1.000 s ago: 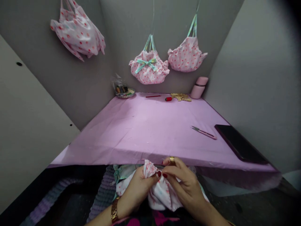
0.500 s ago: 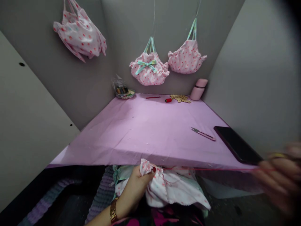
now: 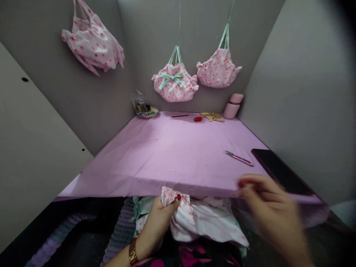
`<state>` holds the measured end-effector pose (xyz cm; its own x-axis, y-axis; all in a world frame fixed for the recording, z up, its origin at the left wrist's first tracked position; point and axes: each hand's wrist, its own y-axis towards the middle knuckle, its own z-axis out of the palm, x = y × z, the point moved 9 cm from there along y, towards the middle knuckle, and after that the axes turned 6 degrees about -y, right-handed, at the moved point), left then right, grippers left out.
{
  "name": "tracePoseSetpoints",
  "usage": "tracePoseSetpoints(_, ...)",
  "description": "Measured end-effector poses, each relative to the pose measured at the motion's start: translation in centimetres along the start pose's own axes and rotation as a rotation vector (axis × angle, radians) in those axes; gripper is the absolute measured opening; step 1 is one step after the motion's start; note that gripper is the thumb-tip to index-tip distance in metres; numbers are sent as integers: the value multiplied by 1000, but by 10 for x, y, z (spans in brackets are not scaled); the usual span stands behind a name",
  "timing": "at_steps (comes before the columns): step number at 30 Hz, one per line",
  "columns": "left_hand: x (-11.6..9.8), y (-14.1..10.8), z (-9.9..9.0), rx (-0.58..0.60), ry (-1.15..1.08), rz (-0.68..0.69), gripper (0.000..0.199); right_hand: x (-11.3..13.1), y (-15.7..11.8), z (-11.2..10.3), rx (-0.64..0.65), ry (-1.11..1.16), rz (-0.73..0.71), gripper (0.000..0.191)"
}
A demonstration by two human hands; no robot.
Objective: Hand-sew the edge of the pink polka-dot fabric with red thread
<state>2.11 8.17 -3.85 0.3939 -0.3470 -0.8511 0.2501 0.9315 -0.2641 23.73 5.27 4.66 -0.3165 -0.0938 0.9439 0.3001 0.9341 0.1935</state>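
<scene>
My left grip [image 3: 160, 217] pinches the cloth [image 3: 207, 220] near the desk's [image 3: 167, 148] front edge; I should hold it firm, drawing the red thread [image 3: 187, 201] gently. My right grip [image 3: 268, 207] is blurred: I cannot tell its hold.

Cannot make out the right hand's [image 3: 274, 215] pinch, motion-blurred at the table's [image 3: 183, 144] near edge. Cannot see most fingers of the left hand [image 3: 161, 215], hidden by cloth [image 3: 207, 218] below the table, nor the top of a pouch [image 3: 97, 48], cut off high left of the table.
</scene>
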Motion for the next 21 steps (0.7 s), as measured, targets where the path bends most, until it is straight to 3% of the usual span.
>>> tracePoseSetpoints(4,-2,-2,3,32,-28,4,16,-39,-12,93,610,135,252,38)
tracePoseSetpoints(6,-2,-2,2,19,-32,4,16,-53,-27,117,821,165,315,34)
tracePoseSetpoints(7,-2,-2,1,10,-38,3,16,-57,-32,120,867,159,316,26)
tracePoseSetpoints(9,-1,-2,-1,-4,-60,2,15,-61,-31,115,849,125,284,24)
tracePoseSetpoints(11,-1,-2,-2,-6,-65,9,15,-59,-22,96,720,104,243,34)
tracePoseSetpoints(15,-3,-3,2,31,-30,31,15,-41,-8,56,484,118,135,34)
tracePoseSetpoints(21,-2,-2,0,3,-51,14,14,-1,-18,22,461,249,-67,27)
